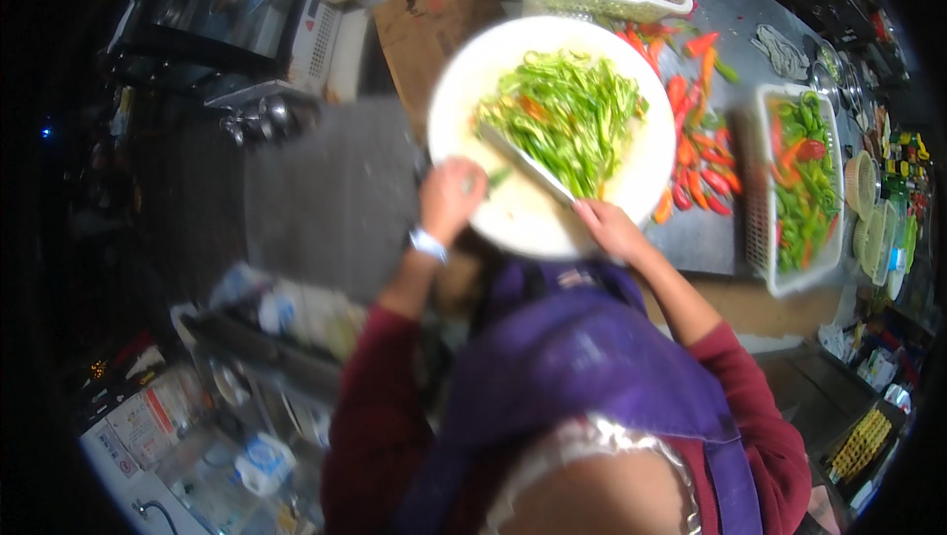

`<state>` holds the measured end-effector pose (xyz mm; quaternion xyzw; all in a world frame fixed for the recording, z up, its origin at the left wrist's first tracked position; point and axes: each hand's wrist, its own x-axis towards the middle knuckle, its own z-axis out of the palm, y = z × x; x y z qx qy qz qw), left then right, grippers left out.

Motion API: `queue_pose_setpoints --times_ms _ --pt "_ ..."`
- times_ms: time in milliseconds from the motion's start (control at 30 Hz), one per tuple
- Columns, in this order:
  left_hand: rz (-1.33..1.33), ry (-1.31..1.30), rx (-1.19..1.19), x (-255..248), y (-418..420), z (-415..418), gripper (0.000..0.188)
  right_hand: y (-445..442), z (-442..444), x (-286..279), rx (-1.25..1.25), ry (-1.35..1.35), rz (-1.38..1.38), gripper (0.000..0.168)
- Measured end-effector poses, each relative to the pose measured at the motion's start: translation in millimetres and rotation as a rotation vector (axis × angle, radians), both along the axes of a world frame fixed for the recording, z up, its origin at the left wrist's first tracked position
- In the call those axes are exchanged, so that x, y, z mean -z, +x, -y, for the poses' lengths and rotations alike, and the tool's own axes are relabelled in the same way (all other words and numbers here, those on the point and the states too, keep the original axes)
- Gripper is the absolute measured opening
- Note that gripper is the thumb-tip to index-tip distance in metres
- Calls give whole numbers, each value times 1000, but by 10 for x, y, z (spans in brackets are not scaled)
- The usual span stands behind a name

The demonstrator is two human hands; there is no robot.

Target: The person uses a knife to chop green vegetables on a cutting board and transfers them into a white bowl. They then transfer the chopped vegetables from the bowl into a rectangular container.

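Note:
A knife [527,165] lies slantwise over a round white cutting board [510,228], its handle in my right hand [610,228]. Along the blade's far side is a heap of sliced green peppers [573,117] with a few orange bits. My left hand [453,191] is at the board's left edge, fingers curled beside a small green pepper piece [499,178]; blur hides whether the fingers grip it. Whole red and orange peppers [692,165] lie on the metal table right of the board.
A white plastic basket of sliced peppers [599,6] stands beyond the board. Another white basket [762,239] at the right holds whole green and red peppers. A crumpled cloth [783,53] lies farther back. Metal utensils [274,117] and a cardboard sheet [414,39] are at the left.

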<state>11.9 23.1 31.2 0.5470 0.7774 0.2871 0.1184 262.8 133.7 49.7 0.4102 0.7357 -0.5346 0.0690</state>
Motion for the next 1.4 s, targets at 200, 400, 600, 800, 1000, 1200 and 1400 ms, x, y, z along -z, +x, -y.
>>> queue_pose_setpoints --times_ms 200,400,600,800,1000,1200,1400 --pt "-26 90 183 128 73 30 12 11 23 -26 -11 82 -45 41" --pt "-147 162 340 312 -22 81 11 5 7 -142 -122 184 32 42" --pt "-161 44 450 231 -194 69 15 -64 -111 -405 -230 193 121 43" --pt "-146 212 464 193 -187 -60 9 -99 -142 -77 -191 140 4 46" --pt "-187 105 455 279 -212 30 8 -133 38 -302 -205 156 35 47" --pt "-233 51 484 203 -172 51 5 -163 8 -263 -189 84 -2 48" --pt "-205 187 381 273 -89 6 7 -188 168 35 -84 90 -85 43"
